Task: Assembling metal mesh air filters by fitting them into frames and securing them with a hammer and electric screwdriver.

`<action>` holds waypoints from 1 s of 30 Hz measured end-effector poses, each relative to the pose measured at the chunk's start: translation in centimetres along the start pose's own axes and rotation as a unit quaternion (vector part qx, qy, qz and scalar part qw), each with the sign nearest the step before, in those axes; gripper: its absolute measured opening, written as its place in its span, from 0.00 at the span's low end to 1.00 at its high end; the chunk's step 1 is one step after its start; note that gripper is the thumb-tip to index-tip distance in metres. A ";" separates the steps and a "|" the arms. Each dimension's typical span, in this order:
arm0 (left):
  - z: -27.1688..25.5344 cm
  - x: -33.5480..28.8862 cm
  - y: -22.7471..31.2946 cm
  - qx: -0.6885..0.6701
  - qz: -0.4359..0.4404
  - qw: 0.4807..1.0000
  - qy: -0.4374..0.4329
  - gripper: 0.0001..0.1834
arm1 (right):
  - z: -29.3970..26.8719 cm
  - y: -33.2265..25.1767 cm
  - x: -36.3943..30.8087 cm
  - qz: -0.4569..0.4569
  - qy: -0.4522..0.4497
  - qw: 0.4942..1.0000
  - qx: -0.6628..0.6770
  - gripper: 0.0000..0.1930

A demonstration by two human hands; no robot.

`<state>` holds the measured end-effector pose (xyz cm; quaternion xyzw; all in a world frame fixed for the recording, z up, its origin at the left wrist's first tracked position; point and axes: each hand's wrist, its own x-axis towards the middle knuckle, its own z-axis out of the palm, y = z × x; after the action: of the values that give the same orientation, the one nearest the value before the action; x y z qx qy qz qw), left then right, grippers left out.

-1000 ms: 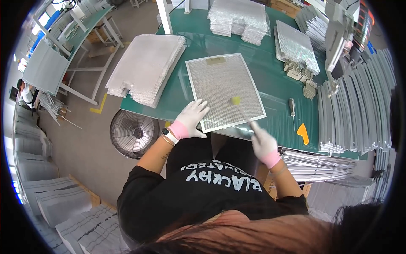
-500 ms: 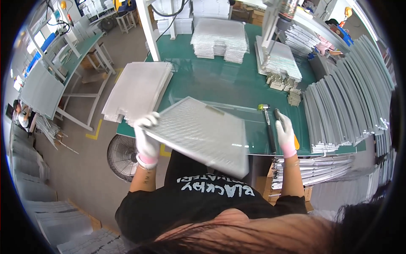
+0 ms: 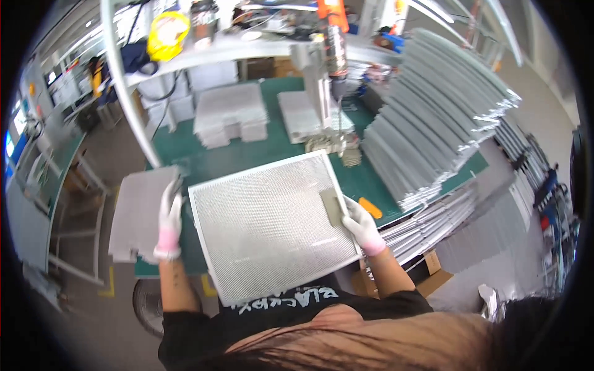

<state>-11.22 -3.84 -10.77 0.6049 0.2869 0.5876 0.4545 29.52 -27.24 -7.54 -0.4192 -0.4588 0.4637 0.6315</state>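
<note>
A framed metal mesh panel (image 3: 266, 229) is raised in front of me, tilted, with a thin light-coloured frame around it. My right hand (image 3: 362, 227), in a white glove with a pink cuff, grips its right edge beside a small grey plate (image 3: 332, 207) on the mesh. To the panel's left, my gloved left hand (image 3: 170, 216) is off the frame with its fingers stretched out. It is over the right edge of a stack of light grey sheets (image 3: 139, 207); whether it touches them I cannot tell.
The green table (image 3: 216, 159) carries a stack of notched sheets (image 3: 232, 111), another stack (image 3: 300, 114) and small metal pieces (image 3: 351, 156). A tall row of grey panels (image 3: 433, 117) leans at the right. An orange handle (image 3: 370, 207) lies near my right hand. A fan (image 3: 145, 306) stands below.
My left hand has let go of the mesh panel and moved to the sheet stack. My right hand has left the tools and taken the panel, which has turned. The view has shifted rightward.
</note>
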 end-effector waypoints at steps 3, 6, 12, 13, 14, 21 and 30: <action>-5.3 -3.8 0.7 0.503 0.038 0.860 0.076 0.22 | -2.8 -5.7 -5.2 -0.063 0.064 0.977 -0.195 0.31; -11.5 -8.6 -4.9 0.749 -0.125 0.642 0.111 0.32 | -5.0 -9.5 -9.5 -0.121 0.103 0.943 -0.294 0.34; -6.1 -8.1 2.4 0.723 -0.234 0.648 0.061 0.43 | -9.7 -16.5 -16.1 -0.157 0.240 0.899 -0.330 0.41; -6.8 -8.0 2.1 0.720 -0.266 0.640 0.046 0.47 | -11.1 -17.7 -16.9 -0.189 0.273 0.891 -0.308 0.42; -6.3 -7.1 2.4 0.719 -0.255 0.645 0.038 0.47 | -12.5 -18.7 -17.6 -0.248 0.319 0.868 -0.288 0.41; -11.0 -8.6 2.0 0.683 -0.346 0.643 0.022 0.55 | -12.3 -32.4 -10.4 -0.465 0.452 0.739 -0.183 0.23; -12.0 -5.7 2.8 0.679 -0.318 0.661 -0.024 0.49 | -27.0 -48.8 0.5 -0.255 0.535 0.717 -0.368 0.18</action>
<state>-24.27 -7.50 -12.09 0.6313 0.7703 0.0342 0.0833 65.52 -40.22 32.97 -0.6639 -0.2686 -0.2213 0.6619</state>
